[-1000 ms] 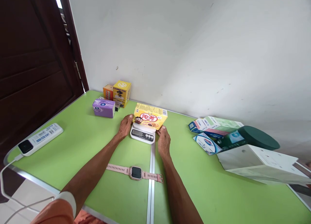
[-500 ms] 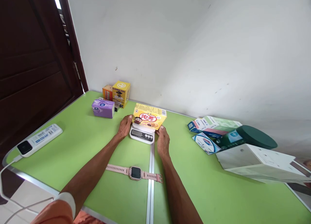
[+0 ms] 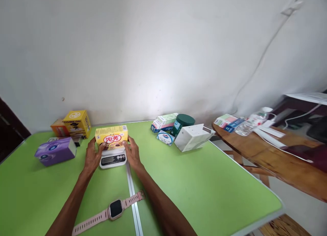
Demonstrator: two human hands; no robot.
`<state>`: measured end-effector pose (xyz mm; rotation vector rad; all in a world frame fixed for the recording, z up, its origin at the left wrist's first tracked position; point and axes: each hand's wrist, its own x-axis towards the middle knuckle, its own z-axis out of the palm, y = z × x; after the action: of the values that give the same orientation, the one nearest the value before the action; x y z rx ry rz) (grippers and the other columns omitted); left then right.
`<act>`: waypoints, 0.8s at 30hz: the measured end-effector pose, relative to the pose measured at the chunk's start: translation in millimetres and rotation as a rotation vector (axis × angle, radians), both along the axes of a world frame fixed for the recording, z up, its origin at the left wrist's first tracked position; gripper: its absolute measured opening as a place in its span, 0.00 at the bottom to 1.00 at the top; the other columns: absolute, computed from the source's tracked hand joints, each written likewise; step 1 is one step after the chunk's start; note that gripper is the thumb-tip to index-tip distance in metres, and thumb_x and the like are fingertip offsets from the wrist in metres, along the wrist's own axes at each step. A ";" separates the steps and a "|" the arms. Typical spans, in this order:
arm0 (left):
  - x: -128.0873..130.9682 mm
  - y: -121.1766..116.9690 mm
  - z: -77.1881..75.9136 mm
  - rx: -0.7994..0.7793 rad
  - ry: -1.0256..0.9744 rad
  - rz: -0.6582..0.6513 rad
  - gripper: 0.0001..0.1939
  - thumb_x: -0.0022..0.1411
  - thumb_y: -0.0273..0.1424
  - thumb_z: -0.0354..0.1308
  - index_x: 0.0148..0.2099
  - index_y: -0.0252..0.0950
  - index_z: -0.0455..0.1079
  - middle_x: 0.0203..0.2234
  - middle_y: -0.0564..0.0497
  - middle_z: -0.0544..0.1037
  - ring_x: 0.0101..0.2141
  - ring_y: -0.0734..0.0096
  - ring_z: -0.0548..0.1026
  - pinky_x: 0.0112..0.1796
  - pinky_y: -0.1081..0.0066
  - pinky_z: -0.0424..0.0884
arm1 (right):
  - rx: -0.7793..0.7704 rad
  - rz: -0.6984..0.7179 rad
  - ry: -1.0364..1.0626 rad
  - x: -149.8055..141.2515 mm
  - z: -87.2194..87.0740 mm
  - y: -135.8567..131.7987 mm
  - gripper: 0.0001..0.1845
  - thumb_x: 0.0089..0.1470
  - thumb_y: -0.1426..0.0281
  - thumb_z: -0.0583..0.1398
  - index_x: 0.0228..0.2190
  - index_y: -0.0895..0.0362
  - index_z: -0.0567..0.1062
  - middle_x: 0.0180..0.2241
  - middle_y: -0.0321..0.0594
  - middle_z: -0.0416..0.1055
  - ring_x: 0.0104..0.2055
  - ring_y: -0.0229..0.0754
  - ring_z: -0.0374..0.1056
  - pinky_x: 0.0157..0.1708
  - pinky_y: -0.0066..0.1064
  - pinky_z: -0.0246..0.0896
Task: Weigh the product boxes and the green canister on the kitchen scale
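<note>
A yellow snack box [image 3: 118, 131] with red lettering rests on a small white digital kitchen scale [image 3: 104, 165]. On the box's left end, my left hand [image 3: 92, 156] is closed, its thumb across the front face. My right hand [image 3: 132, 151] holds the right end, its thumb also on the front. The fingers behind the box are partly hidden. Below the hands, a pink smartwatch [image 3: 115, 208] lies on the green table with its strap stretched out. The scale's display shows no reading that I can make out.
Left of the hands are a purple tissue pack [image 3: 57, 152], a yellow box [image 3: 78, 123] and an orange box [image 3: 59, 127]. To the right stand a dark green tub [image 3: 185, 119], a white holder [image 3: 190, 137] and small cartons [image 3: 165, 121]. A wooden table [image 3: 293, 161] carries a bottle [image 3: 249, 124].
The view has swung right, bringing the wooden table into sight. Both hands have gone from beside the box and scale to gripping the snack box, thumbs on its front.
</note>
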<state>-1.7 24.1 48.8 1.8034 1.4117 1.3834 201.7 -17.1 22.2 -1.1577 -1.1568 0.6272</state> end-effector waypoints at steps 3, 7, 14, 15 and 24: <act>6.3 -11.2 21.0 0.054 0.077 0.028 0.33 0.64 0.54 0.62 0.61 0.36 0.75 0.58 0.35 0.83 0.60 0.36 0.79 0.60 0.43 0.77 | 0.015 -0.012 0.005 11.8 15.7 -11.2 0.33 0.66 0.41 0.59 0.57 0.52 0.80 0.56 0.52 0.82 0.54 0.58 0.79 0.53 0.48 0.76; 45.9 -38.3 42.7 0.067 0.071 -0.107 0.32 0.66 0.50 0.63 0.65 0.38 0.74 0.58 0.37 0.83 0.50 0.45 0.83 0.50 0.47 0.83 | 0.031 -0.093 0.026 53.6 36.5 -48.6 0.31 0.67 0.44 0.59 0.55 0.53 0.80 0.54 0.49 0.83 0.52 0.56 0.80 0.52 0.45 0.76; 168.9 -95.3 1.7 -0.058 -0.074 -0.650 0.25 0.66 0.40 0.67 0.63 0.41 0.73 0.54 0.40 0.84 0.52 0.50 0.84 0.55 0.50 0.82 | -0.080 -0.536 -0.127 173.0 20.5 -154.2 0.32 0.62 0.44 0.59 0.51 0.56 0.81 0.51 0.50 0.84 0.52 0.59 0.78 0.54 0.47 0.72; 187.3 -103.4 -7.5 -0.077 -0.077 -0.707 0.24 0.66 0.38 0.67 0.62 0.40 0.73 0.54 0.40 0.84 0.52 0.51 0.84 0.55 0.51 0.82 | -0.104 -0.576 -0.138 189.2 14.5 -168.9 0.32 0.62 0.44 0.58 0.51 0.56 0.81 0.52 0.51 0.84 0.53 0.59 0.77 0.55 0.48 0.72; 310.8 -145.1 -40.8 -0.127 -0.001 -0.856 0.20 0.62 0.27 0.69 0.55 0.42 0.71 0.50 0.44 0.81 0.50 0.53 0.81 0.54 0.54 0.79 | -0.282 -0.884 -0.193 270.5 -27.6 -228.1 0.48 0.55 0.41 0.59 0.64 0.62 0.73 0.61 0.64 0.74 0.58 0.66 0.74 0.61 0.59 0.69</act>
<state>309.1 -121.0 8.0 1.9553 0.5539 0.8121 472.2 -245.2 -5.4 -1.8301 -0.6043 -0.0141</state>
